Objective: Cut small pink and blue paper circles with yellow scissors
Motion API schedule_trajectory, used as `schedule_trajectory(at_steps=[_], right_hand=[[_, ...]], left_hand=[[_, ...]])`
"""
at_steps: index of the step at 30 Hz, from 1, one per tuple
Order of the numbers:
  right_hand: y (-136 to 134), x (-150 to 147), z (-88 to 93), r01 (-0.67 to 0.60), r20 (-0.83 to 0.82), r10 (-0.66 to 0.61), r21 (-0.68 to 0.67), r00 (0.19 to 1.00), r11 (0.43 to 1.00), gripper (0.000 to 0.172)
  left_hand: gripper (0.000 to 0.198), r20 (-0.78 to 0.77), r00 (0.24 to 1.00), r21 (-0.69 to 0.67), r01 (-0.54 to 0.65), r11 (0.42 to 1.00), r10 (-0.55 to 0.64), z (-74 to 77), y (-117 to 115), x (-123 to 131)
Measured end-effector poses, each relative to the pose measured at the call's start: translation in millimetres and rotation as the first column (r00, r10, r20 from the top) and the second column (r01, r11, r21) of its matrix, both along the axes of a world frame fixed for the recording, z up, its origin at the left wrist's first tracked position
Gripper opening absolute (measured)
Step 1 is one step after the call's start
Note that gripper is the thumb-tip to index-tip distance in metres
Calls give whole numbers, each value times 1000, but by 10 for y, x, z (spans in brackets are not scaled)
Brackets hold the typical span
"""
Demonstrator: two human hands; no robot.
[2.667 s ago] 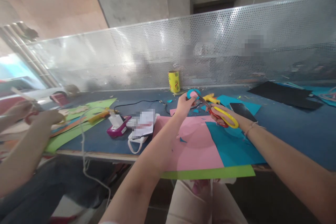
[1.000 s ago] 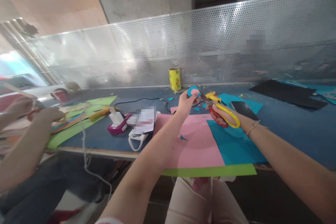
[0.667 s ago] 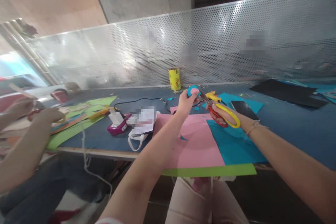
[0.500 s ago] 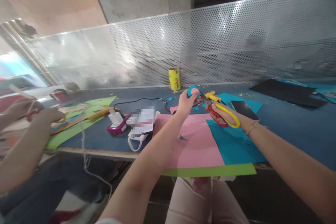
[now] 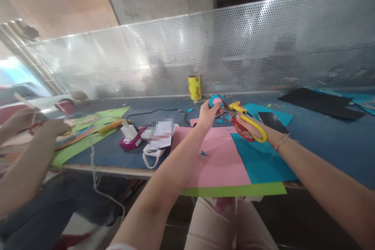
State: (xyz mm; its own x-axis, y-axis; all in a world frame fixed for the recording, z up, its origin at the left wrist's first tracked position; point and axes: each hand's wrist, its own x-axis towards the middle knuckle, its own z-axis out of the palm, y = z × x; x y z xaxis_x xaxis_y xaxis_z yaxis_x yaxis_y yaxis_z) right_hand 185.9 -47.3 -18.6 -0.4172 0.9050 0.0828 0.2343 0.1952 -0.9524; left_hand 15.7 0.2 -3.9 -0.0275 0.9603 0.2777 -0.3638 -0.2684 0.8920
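Pinched in my left hand [image 5: 208, 114] is a small blue paper piece [image 5: 213, 99] with a pink round on it, held up above the table. My right hand [image 5: 245, 128] grips a pair of scissors [image 5: 255, 128] with red and yellow handles. Their blades point up and left and meet the right side of the blue paper. Under my hands lie a pink sheet [image 5: 216, 164], a blue sheet [image 5: 260, 166] and a green sheet [image 5: 234, 191]. A blue offcut [image 5: 204, 154] rests on the pink sheet.
A yellow can [image 5: 195, 88] stands by the perforated metal screen [image 5: 158, 58]. A phone [image 5: 272, 122] lies right; black paper [image 5: 320, 103] is farther right. A purple power strip [image 5: 131, 141] with cables is left. At far left another person's hands [image 5: 49, 127] hold scissors.
Almost nothing differs. My hands stay in place with the blue paper and the scissors, whose handles have shifted very slightly.
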Motion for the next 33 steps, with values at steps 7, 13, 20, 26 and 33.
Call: schedule_trajectory(at_steps=[7,13,20,26,33], right_hand=[[29,35,-68,-46,-84,44,-25,995,999,44],[3,10,-23,-29,-56,30,6,998,1000,50],[-38,-10,30,-64,-23,65,30,998,997,54],[-85,-34,72,-57,-12,58,32,998,998,50],[-50,-64,56,-5,13,5,38,1000,999,49]], left_hand=[[12,2,1000,8,-4,1000,4,2,6,-3],[17,-10,1000,9,-16,1000,16,3,-5,-9],[22,-15,1000,48,17,999,-16,-24,1,-8],[20,-6,1000,20,21,1000,-21,-13,-16,2],[21,13,999,-21,40,999,-40,31,-49,3]])
